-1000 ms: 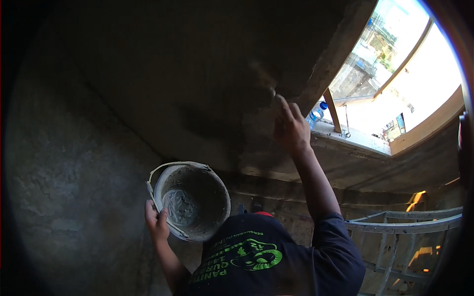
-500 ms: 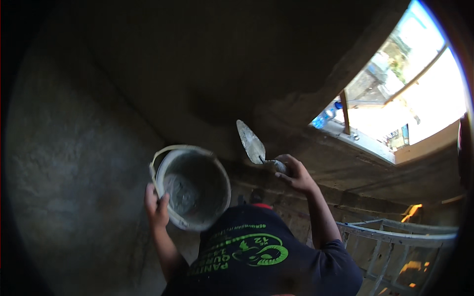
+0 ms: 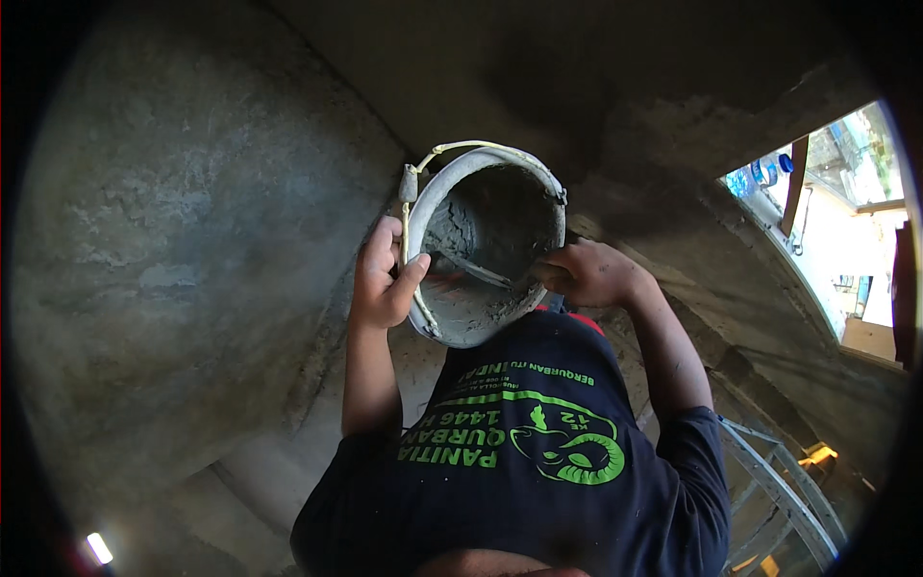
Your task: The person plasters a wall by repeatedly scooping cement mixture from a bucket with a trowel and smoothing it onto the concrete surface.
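Note:
My left hand (image 3: 380, 288) grips the left rim of a grey plastic bucket (image 3: 550, 218) that is tilted toward me, its pale rope handle (image 3: 438, 148) lying along the rim. Wet grey mortar (image 3: 447, 226) coats the inside. My right hand (image 3: 586, 269) is closed on a trowel (image 3: 476, 271) at the bucket's right side, with the blade down inside the bucket against the mortar. The bucket is held in front of my dark T-shirt with a green print.
A rough concrete wall (image 3: 173, 269) curves around the left and above. At the right is a bright window opening (image 3: 860, 298) with a plastic bottle (image 3: 757, 175) on its sill. A metal frame (image 3: 779, 481), possibly scaffolding or a ladder, stands at the lower right.
My right hand and trowel have come down from the upper wall into the bucket. The bucket has risen and moved rightward in view, and the view has turned, shifting the window right.

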Tool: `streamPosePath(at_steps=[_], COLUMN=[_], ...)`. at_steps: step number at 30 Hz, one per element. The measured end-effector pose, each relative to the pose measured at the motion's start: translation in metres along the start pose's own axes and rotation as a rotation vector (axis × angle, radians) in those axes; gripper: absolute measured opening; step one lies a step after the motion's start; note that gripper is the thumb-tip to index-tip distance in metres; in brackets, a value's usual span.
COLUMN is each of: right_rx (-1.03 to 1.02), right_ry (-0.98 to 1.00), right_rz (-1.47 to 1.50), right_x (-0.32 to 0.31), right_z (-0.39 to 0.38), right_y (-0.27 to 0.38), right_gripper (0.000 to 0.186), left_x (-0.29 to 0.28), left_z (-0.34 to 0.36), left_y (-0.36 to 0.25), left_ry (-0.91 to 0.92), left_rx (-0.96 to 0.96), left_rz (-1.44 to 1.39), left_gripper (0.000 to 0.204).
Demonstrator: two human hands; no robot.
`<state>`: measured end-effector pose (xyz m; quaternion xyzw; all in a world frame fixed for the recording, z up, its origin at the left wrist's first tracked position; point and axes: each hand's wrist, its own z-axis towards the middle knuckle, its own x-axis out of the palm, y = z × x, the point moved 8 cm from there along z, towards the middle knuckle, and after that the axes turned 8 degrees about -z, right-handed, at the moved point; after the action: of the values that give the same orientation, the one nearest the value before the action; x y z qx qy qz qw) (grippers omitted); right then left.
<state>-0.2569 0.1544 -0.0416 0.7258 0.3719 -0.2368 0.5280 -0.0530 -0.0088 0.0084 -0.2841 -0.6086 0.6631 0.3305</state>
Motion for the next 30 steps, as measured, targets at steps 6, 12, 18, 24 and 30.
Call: streamPosePath(at_steps=[6, 12, 18, 24, 30], right_rx=[-0.066, -0.108, -0.151, -0.044, -0.192], right_ry=[0.028, 0.122, 0.249, 0.411, 0.268], right_rz=[0.229, 0.263, 0.474, 1.321, 1.567], right_x=[0.017, 0.02, 0.036, 0.058, 0.044], right_z=[0.015, 0.032, 0.051, 0.019, -0.067], right_y=[0.0, 0.007, -0.007, -0.023, -0.041], right_gripper=[0.035, 0.034, 0.032, 0.035, 0.048], left_x=[0.002, 0.006, 0.017, 0.012, -0.014], left_z=[0.0, -0.008, -0.008, -0.012, -0.019], left_y=[-0.009, -0.019, -0.021, -0.022, 0.002], left_ry=[0.026, 0.053, 0.065, 0.007, -0.092], left_rx=[0.041, 0.106, 0.116, 0.149, 0.148], left_rz=[-0.018, -0.018, 0.006, 0.02, -0.043], left_gripper=[0.021, 0.024, 0.027, 0.026, 0.023])
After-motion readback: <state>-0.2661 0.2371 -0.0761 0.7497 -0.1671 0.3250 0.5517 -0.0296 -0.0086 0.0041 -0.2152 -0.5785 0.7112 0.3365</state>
